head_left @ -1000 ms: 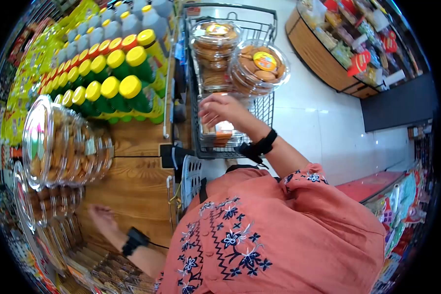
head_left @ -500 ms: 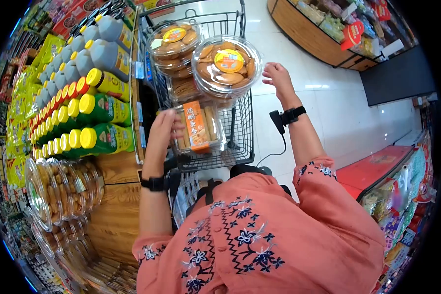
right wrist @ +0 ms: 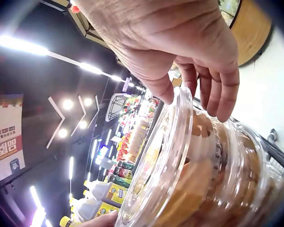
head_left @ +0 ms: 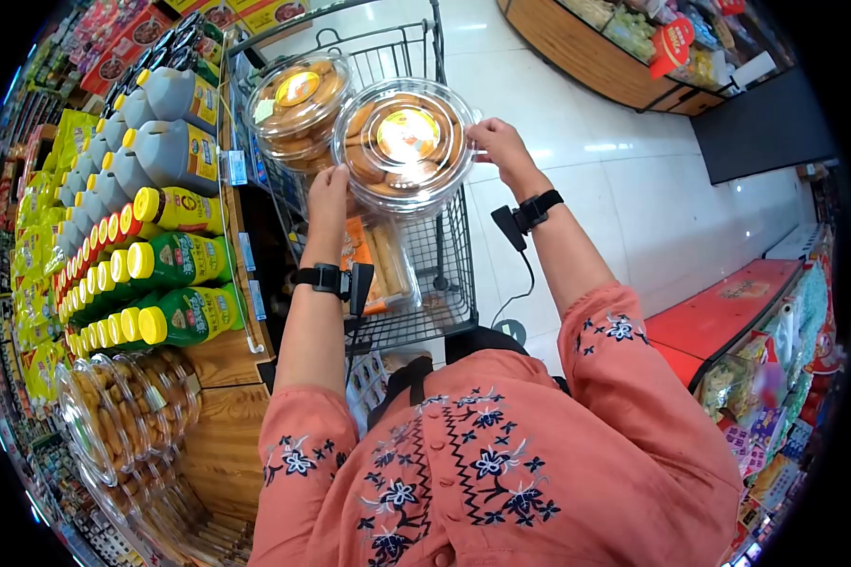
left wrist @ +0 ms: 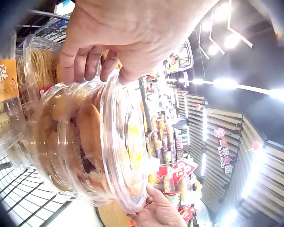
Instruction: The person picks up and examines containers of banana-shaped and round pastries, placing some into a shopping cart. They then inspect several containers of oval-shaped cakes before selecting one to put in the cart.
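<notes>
Both hands are holding a round clear tub (head_left: 405, 175) of cookies over the cart (head_left: 459, 283). The left hand (head_left: 327, 197) is pinching the near left edge of the lid, thumb on the rim and fingers bending round the side. The right hand (head_left: 503, 151) is pinching the opposite rim, its thumb above and its fingers lying close together beneath. Whether the tub's base is touching anything below, I cannot tell. A second tub (head_left: 298, 99) is sitting just beside it on the left, leaving little room there. In the head view, the held tub's right edge is overlapping the cart's right side, and pale floor (head_left: 577, 203) is stretching beyond. Nearer the person, a flat box (head_left: 388, 269) is lying in the cart, with wire mesh showing beside it. The shelf edge (head_left: 246, 274) is running close along the cart's left side.
</notes>
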Demonstrator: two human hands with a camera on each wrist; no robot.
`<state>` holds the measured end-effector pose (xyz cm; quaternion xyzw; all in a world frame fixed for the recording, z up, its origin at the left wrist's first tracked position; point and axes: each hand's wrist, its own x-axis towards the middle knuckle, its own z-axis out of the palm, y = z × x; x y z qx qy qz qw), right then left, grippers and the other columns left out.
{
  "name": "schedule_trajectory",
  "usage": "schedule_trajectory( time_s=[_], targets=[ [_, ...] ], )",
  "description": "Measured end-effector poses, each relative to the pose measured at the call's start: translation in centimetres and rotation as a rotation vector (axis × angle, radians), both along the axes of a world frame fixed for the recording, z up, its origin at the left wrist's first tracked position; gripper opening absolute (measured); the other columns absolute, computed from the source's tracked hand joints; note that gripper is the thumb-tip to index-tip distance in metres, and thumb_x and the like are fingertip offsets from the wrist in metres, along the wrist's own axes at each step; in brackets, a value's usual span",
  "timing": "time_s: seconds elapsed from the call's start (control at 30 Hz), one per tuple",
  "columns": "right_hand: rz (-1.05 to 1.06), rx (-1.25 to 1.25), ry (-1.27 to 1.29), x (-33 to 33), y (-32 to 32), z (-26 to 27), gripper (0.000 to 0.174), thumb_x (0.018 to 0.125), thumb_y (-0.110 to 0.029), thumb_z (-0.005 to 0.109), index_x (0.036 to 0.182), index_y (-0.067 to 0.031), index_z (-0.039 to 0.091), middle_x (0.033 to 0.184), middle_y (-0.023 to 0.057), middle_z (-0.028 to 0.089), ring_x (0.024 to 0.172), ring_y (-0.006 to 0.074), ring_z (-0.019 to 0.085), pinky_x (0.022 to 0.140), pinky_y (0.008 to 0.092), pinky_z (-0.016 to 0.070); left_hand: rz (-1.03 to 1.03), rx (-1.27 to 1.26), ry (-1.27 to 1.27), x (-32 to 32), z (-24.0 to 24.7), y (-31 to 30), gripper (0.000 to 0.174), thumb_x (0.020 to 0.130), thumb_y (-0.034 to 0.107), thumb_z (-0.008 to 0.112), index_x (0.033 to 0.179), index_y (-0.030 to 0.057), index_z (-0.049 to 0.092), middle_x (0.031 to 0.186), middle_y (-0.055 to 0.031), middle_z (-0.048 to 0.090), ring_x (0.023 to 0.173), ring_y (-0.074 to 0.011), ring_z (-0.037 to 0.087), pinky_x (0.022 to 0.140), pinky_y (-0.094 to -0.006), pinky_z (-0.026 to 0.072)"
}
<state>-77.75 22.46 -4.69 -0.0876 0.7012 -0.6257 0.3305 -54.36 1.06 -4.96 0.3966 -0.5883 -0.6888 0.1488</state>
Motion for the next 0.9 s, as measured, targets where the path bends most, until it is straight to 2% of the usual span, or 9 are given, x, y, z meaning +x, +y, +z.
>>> schedule_trajectory(
  time_s=[0.1,0.2,0.3,0.4,0.5,0.53,0.77,0.9],
  targets=[
    [-0.013,-0.045,0.016,0.0,-0.1,-0.4,0.021,0.088,-0.023,0.071,0.095,-0.006,0.061,0.087,0.0031,0.063,0.08,0.0135,0.06,0.071,0.0308,0.0527,0.093,-0.148,0.037,-0.8,-0.6,0.2,0.03,0.097,0.025,0.063,0.113,0.0005,0.066,0.084,0.0013,0.062,0.077,-0.0065,0.054,0.067,-0.0252,0.0439],
    [-0.023,-0.036,0.019,0.1,-0.2,-0.3,0.019,0.088,-0.02,0.071,0.095,-0.0062,0.061,0.085,0.0018,0.062,0.079,0.0128,0.06,0.071,0.0302,0.0524,0.128,-0.071,0.068,-0.6,-0.3,0.4,0.03,0.096,0.026,0.064,0.113,0.001,0.067,0.087,0.0016,0.062,0.078,-0.0066,0.055,0.069,-0.0239,0.0443],
    [-0.004,-0.087,0.059,0.5,0.0,0.6,0.016,0.091,-0.022,0.07,0.095,-0.0102,0.059,0.09,0.0013,0.064,0.091,0.0124,0.062,0.078,0.0335,0.0529,0.18,-0.01,0.168,-0.2,0.6,1.1,0.03,0.097,0.025,0.064,0.115,0.0017,0.066,0.09,0.0016,0.063,0.079,-0.0074,0.056,0.07,-0.0241,0.0459],
    [0.014,-0.194,-0.001,1.3,0.3,2.8,0.017,0.093,-0.021,0.068,0.098,-0.0111,0.057,0.097,0.0015,0.063,0.095,0.0124,0.062,0.082,0.0343,0.0547,0.178,0.031,0.22,0.8,3.0,2.1,0.029,0.1,0.022,0.06,0.121,0.0027,0.059,0.1,-0.0031,0.067,0.089,-0.011,0.065,0.079,-0.0287,0.0541],
    [0.065,-0.275,-0.027,2.9,0.6,5.7,0.015,0.095,-0.02,0.066,0.101,-0.0116,0.055,0.103,0.0015,0.061,0.098,0.0127,0.062,0.088,0.0355,0.0563,0.198,0.08,0.334,2.7,5.1,3.3,0.028,0.1,0.019,0.058,0.122,0.0025,0.055,0.101,-0.0056,0.068,0.091,-0.0131,0.067,0.079,-0.0297,0.0565],
    [0.066,-0.305,0.001,3.8,0.7,6.7,0.017,0.094,-0.02,0.067,0.102,-0.0081,0.058,0.096,0.0008,0.06,0.09,0.0095,0.061,0.081,0.0264,0.0557,0.218,0.055,0.325,3.6,5.6,3.6,0.025,0.1,0.017,0.058,0.121,0.0027,0.054,0.104,-0.0072,0.068,0.092,-0.0147,0.068,0.08,-0.0304,0.0581],
    [0.23,-0.379,0.002,9.4,0.8,9.8,0.015,0.096,-0.016,0.065,0.106,-0.0073,0.058,0.098,0.0005,0.061,0.091,0.0081,0.061,0.084,0.029,0.0583,0.333,0.099,0.36,11.7,8.8,6.9,0.018,0.1,0.013,0.058,0.116,0.0062,0.054,0.108,-0.0074,0.066,0.095,-0.0166,0.067,0.079,-0.032,0.0581],
    [0.298,-0.4,-0.031,13.3,0.3,10.6,0.014,0.096,-0.014,0.063,0.107,-0.0069,0.058,0.103,0.0014,0.064,0.092,0.0071,0.061,0.083,0.0263,0.0565,0.411,0.116,0.392,17.2,9.8,8.9,0.016,0.099,0.012,0.058,0.114,0.0069,0.054,0.11,-0.0064,0.066,0.096,-0.0175,0.067,0.08,-0.0318,0.0578]
  ],
)
